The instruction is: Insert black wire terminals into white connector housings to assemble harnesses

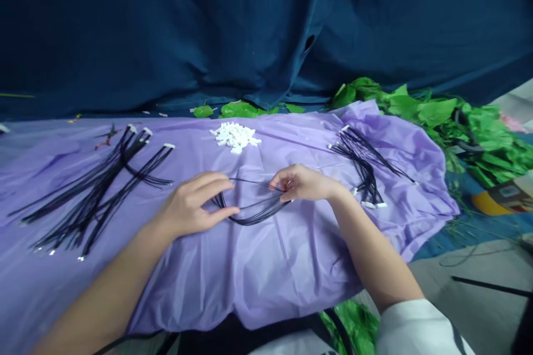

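A bundle of thin black wires point(258, 217) bows between my two hands above the purple cloth. My right hand point(306, 182) pinches the right end of these wires between thumb and fingers. My left hand point(197, 202) is around the left end, its thumb and fingers apart. The wires pass through that gap, and their left end is hidden behind the hand. One single wire runs near my left fingertips, apart from the rest. Beyond the hands is a pile of small white connectors point(236, 137).
Black wire bundles with white connectors point(104, 188) lie at left; more wire bundles point(362, 166) lie at right. Small red-handled tool point(109, 137) rests at far left. Purple cloth point(266, 266) covers the work surface. Green leaves point(437, 113) line the right; a blue curtain point(166, 28) hangs behind.
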Available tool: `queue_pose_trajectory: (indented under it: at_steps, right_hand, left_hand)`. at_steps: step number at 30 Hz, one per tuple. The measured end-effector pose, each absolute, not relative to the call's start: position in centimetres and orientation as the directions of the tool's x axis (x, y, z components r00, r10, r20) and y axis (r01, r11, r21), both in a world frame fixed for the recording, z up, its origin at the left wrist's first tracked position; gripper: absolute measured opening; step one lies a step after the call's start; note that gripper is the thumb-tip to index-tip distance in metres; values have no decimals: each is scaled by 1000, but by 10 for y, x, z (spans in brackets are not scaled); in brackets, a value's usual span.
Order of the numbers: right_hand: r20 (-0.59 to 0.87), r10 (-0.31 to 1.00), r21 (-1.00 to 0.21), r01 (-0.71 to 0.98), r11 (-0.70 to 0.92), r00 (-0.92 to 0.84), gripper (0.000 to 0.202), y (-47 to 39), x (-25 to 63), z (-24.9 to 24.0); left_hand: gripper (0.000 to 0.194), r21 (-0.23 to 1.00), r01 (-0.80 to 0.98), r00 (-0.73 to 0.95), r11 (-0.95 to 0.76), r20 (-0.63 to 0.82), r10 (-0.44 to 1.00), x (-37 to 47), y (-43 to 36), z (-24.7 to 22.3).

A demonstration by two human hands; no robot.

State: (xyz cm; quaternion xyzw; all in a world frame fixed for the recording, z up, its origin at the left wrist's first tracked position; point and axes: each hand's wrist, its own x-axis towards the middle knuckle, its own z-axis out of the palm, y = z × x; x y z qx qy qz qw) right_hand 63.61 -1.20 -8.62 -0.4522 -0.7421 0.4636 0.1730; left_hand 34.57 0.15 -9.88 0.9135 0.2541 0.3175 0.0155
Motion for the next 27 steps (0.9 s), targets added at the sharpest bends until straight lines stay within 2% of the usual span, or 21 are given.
queue_pose_trajectory:
  at_steps: [3,4,5,8,10,15,18,20,24,26,27]
  right_hand:
    - [-101,842,-816,528,234,-529,31,-17,636,-77]
    - [-68,856,-803,537,258,-512,33,-19,637,-74]
    - [-31,870,-787,549,283,-493,35,-21,639,-71]
    - [95,905,-736,583,344,-415,34,-30,649,-65]
    - [158,917,-715,598,362,-365,31,-39,661,-63]
    - [230,902,-674,609,418,-365,30,-79,692,-68]
    - [320,866,-568,654,500,-384,21,-106,708,-73]
    - [426,837,-485,694,533,-345,16,-120,722,-74]
    - [670,736,-427,761,488,-97,15,-133,752,-72]
    - [794,582,-471,781,410,173,15,-136,766,-71]
    - [824,481,-494,796,349,300,16,-137,772,-72]
  left_hand:
    - [81,250,512,744,-822,350,569,335,16,-99]
    - [88,243,529,770,-813,266,580,333,21,-101]
    - [86,238,546,784,-803,192,590,331,26,-103]
    - [39,272,562,796,-781,78,600,328,37,-109]
    - [34,265,587,785,-765,46,618,329,42,-108]
    - [35,293,583,787,-758,28,616,341,46,-88]
    - [31,275,518,837,-810,31,546,361,50,-74]
    - [26,283,525,823,-802,72,564,385,57,-67]
    - [27,351,531,777,-771,160,608,461,79,-58]
    - [41,397,529,737,-750,224,638,503,90,-51]
    - [58,414,535,709,-737,255,658,521,94,-45]
